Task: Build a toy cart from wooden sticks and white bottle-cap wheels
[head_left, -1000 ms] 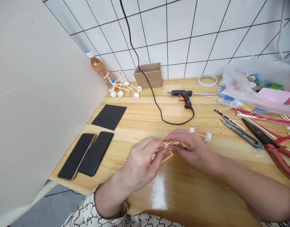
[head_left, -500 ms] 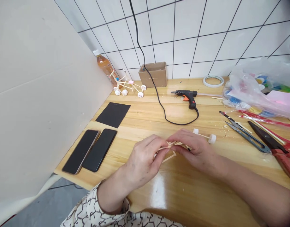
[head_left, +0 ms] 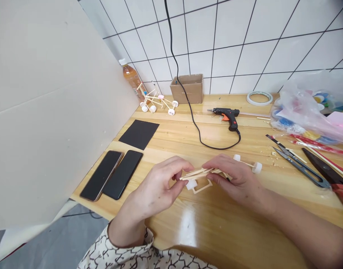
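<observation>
Several thin wooden sticks (head_left: pixel 197 173) lie together between my hands, just above the table. My right hand (head_left: pixel 234 179) pinches their right part between thumb and fingers. At their left end, my left hand (head_left: pixel 162 183) has its thumb tip at the sticks and its forefinger curved over them, with a gap between finger and thumb. Below the sticks are a white cap (head_left: pixel 191 184) and an angular stick frame (head_left: pixel 202 188). Behind my right hand is a stick axle with two white wheels (head_left: pixel 256 167).
Two phones (head_left: pixel 123 175) and a black sheet (head_left: pixel 139 134) lie left. A glue gun (head_left: pixel 225 114), its cable, a cardboard box (head_left: pixel 188 89), a bottle (head_left: pixel 131 77) and a stick model (head_left: pixel 157 101) stand behind. Scissors (head_left: pixel 325 168), a cutter, tape and plastic bags lie right.
My left fingers have loosened and moved slightly left, showing the stick ends and the white cap. My right hand keeps its pinch. The whole view has shifted a little.
</observation>
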`<state>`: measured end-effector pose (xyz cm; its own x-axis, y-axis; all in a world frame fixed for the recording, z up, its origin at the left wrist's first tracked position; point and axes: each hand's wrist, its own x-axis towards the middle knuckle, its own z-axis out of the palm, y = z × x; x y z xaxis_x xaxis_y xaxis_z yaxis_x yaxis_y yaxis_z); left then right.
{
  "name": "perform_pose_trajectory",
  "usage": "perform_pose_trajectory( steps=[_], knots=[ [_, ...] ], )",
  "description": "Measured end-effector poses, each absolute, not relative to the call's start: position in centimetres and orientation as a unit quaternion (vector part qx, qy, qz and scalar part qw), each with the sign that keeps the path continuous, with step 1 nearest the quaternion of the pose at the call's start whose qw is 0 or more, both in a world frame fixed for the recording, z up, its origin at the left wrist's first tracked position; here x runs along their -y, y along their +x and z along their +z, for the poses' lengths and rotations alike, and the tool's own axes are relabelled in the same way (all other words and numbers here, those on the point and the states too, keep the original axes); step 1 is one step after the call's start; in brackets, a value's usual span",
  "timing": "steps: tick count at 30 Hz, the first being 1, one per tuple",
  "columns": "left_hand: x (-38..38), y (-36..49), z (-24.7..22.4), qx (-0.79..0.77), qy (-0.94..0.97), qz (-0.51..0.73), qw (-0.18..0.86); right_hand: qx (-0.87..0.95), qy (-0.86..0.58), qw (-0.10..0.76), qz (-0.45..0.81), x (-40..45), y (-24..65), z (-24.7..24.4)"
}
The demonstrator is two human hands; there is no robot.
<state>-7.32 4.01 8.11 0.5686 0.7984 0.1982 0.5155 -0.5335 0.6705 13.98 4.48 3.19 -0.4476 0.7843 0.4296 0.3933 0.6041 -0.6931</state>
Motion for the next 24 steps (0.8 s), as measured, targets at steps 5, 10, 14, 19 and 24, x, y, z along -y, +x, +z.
perform_pose_trajectory(
  steps=[5,10,14,19,24],
  knots=[
    [-4.1,-7.71,8.32,-0.39,0.837,0.253,0.287,0.81,-0.361,0.379,0.264,-4.53,13.99,3.12],
    [-4.14,-7.86,8.48,-0.381,0.834,0.259,0.303,0.815,-0.355,0.376,0.261,-4.65,14.1,3.0],
    [-4.14,-7.87,8.43,-0.38,0.828,0.274,0.307,0.82,-0.353,0.369,0.259,-4.7,14.22,2.92],
    [-4.02,-8.14,8.16,-0.37,0.821,0.302,0.311,0.815,-0.357,0.371,0.266,-4.66,14.19,3.02],
    [-3.98,-8.31,8.2,-0.366,0.823,0.316,0.299,0.814,-0.356,0.377,0.263,-4.63,14.06,3.15]
  ],
)
